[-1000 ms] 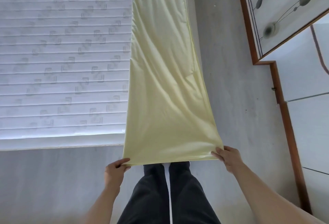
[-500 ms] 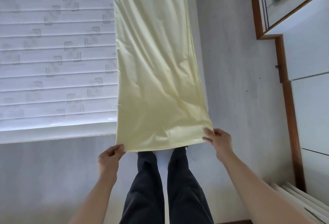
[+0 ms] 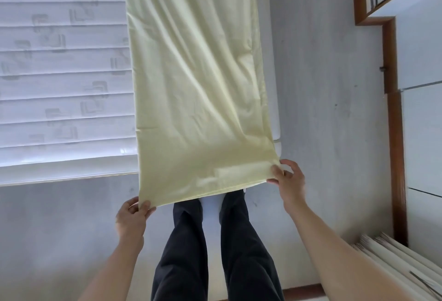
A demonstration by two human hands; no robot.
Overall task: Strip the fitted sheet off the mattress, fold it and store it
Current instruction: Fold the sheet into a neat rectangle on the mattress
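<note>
The pale yellow fitted sheet (image 3: 196,80), folded into a long narrow strip, lies along the right side of the bare white quilted mattress (image 3: 62,73) and hangs over its near edge. My left hand (image 3: 131,217) pinches the strip's near left corner. My right hand (image 3: 288,180) pinches the near right corner, a little higher and farther forward. The near end is lifted off the mattress above my legs. The strip's far end runs out of view at the top.
I stand on a grey floor (image 3: 323,109) at the foot of the mattress, my dark trousers (image 3: 215,253) below the sheet. A wood-framed wardrobe (image 3: 394,133) with white panels lines the right side. Pleated cream curtain fabric (image 3: 401,267) shows at the bottom right.
Both hands have carried the sheet's near end up and forward toward the mattress, the right hand ahead of the left. The camera view has tilted down.
</note>
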